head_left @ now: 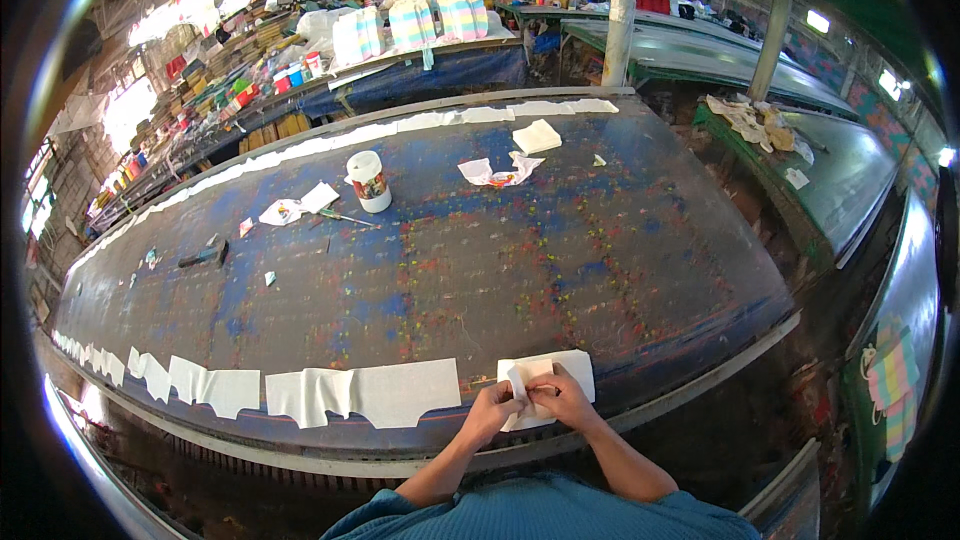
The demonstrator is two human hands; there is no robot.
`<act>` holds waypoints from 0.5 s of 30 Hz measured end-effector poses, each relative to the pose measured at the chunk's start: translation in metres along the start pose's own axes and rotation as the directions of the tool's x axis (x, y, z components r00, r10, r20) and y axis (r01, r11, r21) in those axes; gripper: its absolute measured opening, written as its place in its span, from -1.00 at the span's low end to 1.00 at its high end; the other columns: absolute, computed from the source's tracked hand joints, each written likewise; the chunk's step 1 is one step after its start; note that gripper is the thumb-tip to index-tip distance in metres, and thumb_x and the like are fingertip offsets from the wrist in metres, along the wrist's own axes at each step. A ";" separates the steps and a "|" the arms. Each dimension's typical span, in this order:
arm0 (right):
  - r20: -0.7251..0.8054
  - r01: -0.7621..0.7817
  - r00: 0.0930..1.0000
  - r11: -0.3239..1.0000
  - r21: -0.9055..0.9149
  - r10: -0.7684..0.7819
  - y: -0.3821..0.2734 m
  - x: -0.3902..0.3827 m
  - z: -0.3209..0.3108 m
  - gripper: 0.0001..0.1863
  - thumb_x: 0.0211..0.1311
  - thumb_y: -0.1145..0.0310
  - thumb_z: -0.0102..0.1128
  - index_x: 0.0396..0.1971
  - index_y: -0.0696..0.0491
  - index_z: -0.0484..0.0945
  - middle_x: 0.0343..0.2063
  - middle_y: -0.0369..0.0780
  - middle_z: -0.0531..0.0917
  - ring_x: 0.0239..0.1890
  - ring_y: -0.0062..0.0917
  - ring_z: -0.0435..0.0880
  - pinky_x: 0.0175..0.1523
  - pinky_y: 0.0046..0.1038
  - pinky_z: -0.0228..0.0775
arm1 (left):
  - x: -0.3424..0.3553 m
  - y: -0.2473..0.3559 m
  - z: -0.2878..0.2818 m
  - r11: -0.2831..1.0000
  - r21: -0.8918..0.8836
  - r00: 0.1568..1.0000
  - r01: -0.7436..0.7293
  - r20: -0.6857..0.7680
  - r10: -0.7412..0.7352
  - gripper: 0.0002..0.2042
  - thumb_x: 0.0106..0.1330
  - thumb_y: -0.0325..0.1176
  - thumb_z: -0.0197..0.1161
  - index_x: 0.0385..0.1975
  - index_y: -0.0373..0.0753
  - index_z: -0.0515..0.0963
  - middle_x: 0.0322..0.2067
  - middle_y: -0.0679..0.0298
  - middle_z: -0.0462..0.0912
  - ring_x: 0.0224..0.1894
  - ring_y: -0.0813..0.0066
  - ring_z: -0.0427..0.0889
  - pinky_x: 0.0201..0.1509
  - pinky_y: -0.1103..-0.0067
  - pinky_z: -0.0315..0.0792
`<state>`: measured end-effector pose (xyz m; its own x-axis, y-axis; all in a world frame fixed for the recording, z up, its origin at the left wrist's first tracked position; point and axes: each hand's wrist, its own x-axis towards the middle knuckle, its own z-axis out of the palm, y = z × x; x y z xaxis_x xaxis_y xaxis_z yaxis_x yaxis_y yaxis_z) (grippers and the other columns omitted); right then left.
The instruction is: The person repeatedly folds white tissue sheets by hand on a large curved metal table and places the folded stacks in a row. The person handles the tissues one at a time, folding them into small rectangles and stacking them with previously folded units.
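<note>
A small pile of off-white cloth pieces [577, 368] lies at the near edge of the long table. Over it, my left hand [492, 412] is closed, with thumb and fingers pinching a folded edge of the top cloth piece [517, 376]. My right hand [563, 396] is closed on the same piece, its fingertips almost touching the left ones. Left of the pile, a cut cloth piece [408, 392] lies flat along the near edge, followed by several more in a row. Fingers partly hide the pinched edge.
The dark, paint-spotted table [480, 285] bears a white tub [371, 185], a screwdriver-like tool [350, 219], a dark hand tool [205, 252] and crumpled printed cloth [498, 172]. A folded cream cloth [537, 136] lies farther back. Beyond stand striped bundles [411, 22] and a post [621, 15].
</note>
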<state>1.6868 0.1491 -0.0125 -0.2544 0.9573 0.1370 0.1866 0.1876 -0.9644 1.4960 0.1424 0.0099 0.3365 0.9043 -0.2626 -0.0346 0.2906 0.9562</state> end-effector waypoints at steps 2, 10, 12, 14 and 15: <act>-0.014 0.013 1.000 0.998 -0.065 -0.013 -0.002 0.000 0.000 -0.82 0.11 0.43 0.31 -0.26 0.10 0.64 -0.20 -0.12 0.49 -0.08 -0.30 0.51 0.06 -0.37 0.36 | -0.001 -0.001 0.000 0.999 -0.032 1.000 0.031 -0.002 -0.031 -0.86 0.22 -0.44 0.21 -0.30 -0.38 0.56 -0.38 0.28 0.61 -0.30 0.57 0.50 -0.15 0.61 0.36; 0.042 0.017 0.999 0.999 -0.040 -0.016 -0.016 -0.003 -0.006 -0.78 0.12 0.35 0.36 -0.26 0.11 0.63 -0.14 -0.11 0.48 -0.05 -0.29 0.51 0.08 -0.37 0.35 | -0.001 -0.014 -0.009 1.000 0.002 1.000 0.011 0.017 -0.011 -0.85 0.30 -0.40 0.28 -0.28 -0.38 0.58 -0.38 0.33 0.63 -0.36 0.63 0.55 -0.24 0.63 0.43; 0.062 0.045 0.997 0.997 -0.068 -0.041 -0.019 -0.003 -0.008 -0.79 0.11 0.35 0.38 -0.29 0.12 0.62 -0.13 -0.11 0.48 -0.04 -0.30 0.51 0.07 -0.37 0.36 | 0.003 -0.020 -0.010 0.998 -0.062 1.000 0.007 0.008 -0.006 -0.84 0.27 -0.40 0.32 -0.30 -0.38 0.58 -0.37 0.31 0.65 -0.38 0.62 0.56 -0.27 0.62 0.45; 0.078 0.078 0.994 0.995 -0.055 -0.073 -0.019 -0.002 -0.007 -0.79 0.11 0.36 0.39 -0.31 0.13 0.62 -0.15 -0.11 0.48 -0.04 -0.30 0.50 0.06 -0.37 0.36 | 0.005 -0.024 -0.011 0.990 -0.139 1.000 0.015 0.010 -0.014 -0.82 0.24 -0.40 0.35 -0.30 -0.38 0.58 -0.36 0.29 0.66 -0.38 0.60 0.58 -0.28 0.60 0.48; 0.071 0.103 0.993 0.992 -0.067 -0.098 -0.018 -0.002 -0.006 -0.81 0.10 0.38 0.39 -0.33 0.13 0.62 -0.17 -0.14 0.49 -0.07 -0.34 0.52 0.03 -0.39 0.38 | 0.006 -0.025 -0.011 0.982 -0.185 1.000 0.021 0.017 -0.018 -0.81 0.22 -0.40 0.36 -0.29 -0.39 0.58 -0.34 0.27 0.67 -0.37 0.58 0.60 -0.27 0.59 0.49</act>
<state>1.6894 0.1452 0.0061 -0.3385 0.9162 0.2145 0.2230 0.2995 -0.9277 1.4888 0.1436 -0.0166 0.3534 0.8933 -0.2777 -0.2011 0.3624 0.9101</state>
